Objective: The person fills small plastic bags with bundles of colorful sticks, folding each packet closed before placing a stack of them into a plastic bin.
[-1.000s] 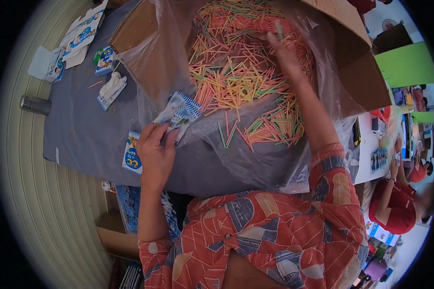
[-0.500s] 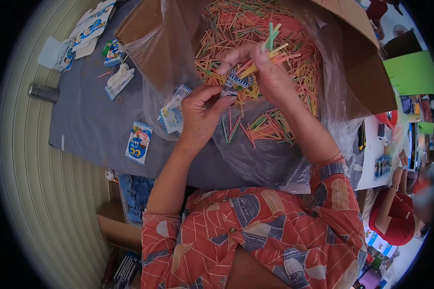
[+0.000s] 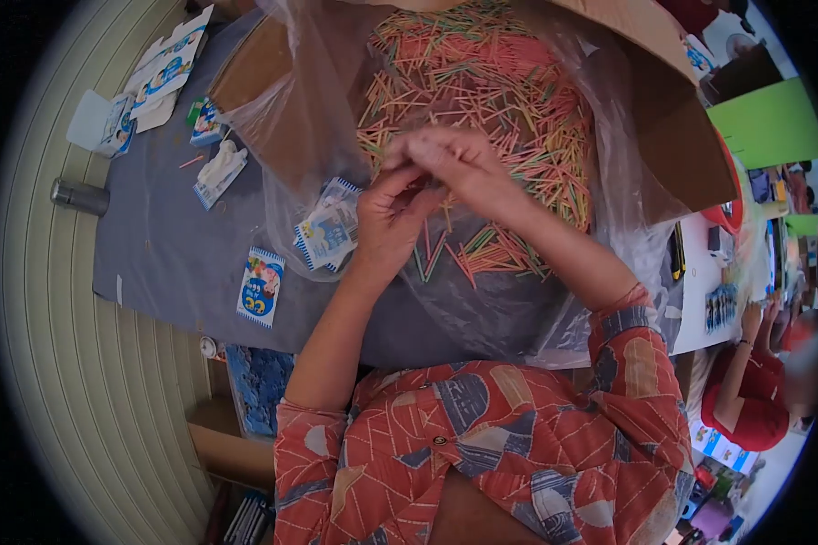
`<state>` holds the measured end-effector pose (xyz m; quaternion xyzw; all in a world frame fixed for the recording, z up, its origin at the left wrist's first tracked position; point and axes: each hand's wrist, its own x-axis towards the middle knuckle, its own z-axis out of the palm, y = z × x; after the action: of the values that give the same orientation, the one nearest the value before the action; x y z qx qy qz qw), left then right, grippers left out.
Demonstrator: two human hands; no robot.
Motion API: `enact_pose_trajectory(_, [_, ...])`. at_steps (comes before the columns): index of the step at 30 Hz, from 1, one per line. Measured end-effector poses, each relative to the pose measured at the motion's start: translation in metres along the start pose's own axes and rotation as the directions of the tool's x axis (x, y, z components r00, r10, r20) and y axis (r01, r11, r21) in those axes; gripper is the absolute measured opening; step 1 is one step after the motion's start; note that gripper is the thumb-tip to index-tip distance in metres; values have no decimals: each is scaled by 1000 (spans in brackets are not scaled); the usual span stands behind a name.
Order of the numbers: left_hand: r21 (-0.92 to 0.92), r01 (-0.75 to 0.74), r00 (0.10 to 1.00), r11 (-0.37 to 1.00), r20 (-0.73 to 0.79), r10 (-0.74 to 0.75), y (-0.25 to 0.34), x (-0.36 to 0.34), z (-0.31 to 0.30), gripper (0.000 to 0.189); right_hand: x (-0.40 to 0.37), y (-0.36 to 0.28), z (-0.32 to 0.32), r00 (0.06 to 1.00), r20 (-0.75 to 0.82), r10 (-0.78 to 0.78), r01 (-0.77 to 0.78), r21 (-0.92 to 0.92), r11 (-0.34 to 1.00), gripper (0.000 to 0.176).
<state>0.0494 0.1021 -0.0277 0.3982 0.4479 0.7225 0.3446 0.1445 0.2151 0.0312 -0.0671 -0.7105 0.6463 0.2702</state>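
Note:
My left hand [image 3: 395,218] is closed, thumb and fingers pinched around a small blue-and-white packet that the hands now hide. My right hand [image 3: 459,168] meets it from above, its fingers curled over the left fingertips and partly blurred. Whatever lies between the right fingers cannot be made out. Behind both hands, a plastic-lined box holds many thin coloured sticks [image 3: 482,91] in pink, yellow and green. A smaller heap of sticks [image 3: 504,250] rests on the plastic liner [image 3: 463,313] at the front. Beside my left wrist lie flat packets [image 3: 327,234], overlapping.
Cardboard flaps [image 3: 677,136] stand around the sticks. On the grey table [image 3: 182,245] are a printed packet [image 3: 262,286], a packet with white material on it [image 3: 218,173] and small cartons [image 3: 118,123]. A metal cylinder [image 3: 80,195] is at the left; a person in red [image 3: 745,400] is at the right.
My right hand has moved left and down onto my left hand. The sticks it held and the small packet are no longer visible. The view has shifted slightly.

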Motion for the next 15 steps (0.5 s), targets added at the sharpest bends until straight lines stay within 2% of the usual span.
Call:
enact_pose_trajectory(1, [33, 1, 1000, 999, 30, -2, -1, -2, -1, 16, -4, 4, 3, 994, 99, 48, -44, -37, 998, 29])
enact_pose_trajectory(2, [22, 0, 999, 1000, 43, -1, -3, -3, 0, 16, -4, 4, 6, 995, 87, 50, -46, -48, 998, 29])
enact_pose_trajectory(4, [194, -88, 996, 977, -14, 93, -4, -8, -2, 13, -5, 6, 11, 998, -13, 66, -64, 148, 987, 27])
enact_pose_trajectory(5, [192, -88, 996, 977, -10, 92, -2, -11, -4, 13, -3, 8, 8, 998, -17, 67, -63, 146, 987, 27])
enact_pose_trajectory(7, [302, -168, 978, 938, -66, 196, 12, -17, -8, 11, 8, 15, -11, 998, -49, 37, -45, -157, 987, 24])
enact_pose_trajectory(9, [360, -167, 974, 918, -86, 211, 33, -26, -19, 12, 20, 25, -49, 983, -174, -59, -30, -471, 882, 20])
enact_pose_trajectory(11, [436, -99, 958, 894, -203, 204, 53, -40, -38, 12, 24, 31, -97, 952, -290, -100, -116, -643, 757, 20])
enact_pose_trajectory(13, [449, 4, 908, 893, -376, 185, 63, -69, -71, 12, 20, 30, -141, 960, -276, 38, -234, -722, 651, 18])
enact_pose_trajectory(14, [449, 45, 868, 892, -459, 187, 65, -86, -92, 11, 22, 33, -161, 960, -276, 40, -235, -724, 649, 18])
enact_pose_trajectory(15, [546, 81, 873, 834, -443, 205, 68, -106, -117, 10, 23, 39, -180, 955, -295, 1, -281, -910, 306, 19])
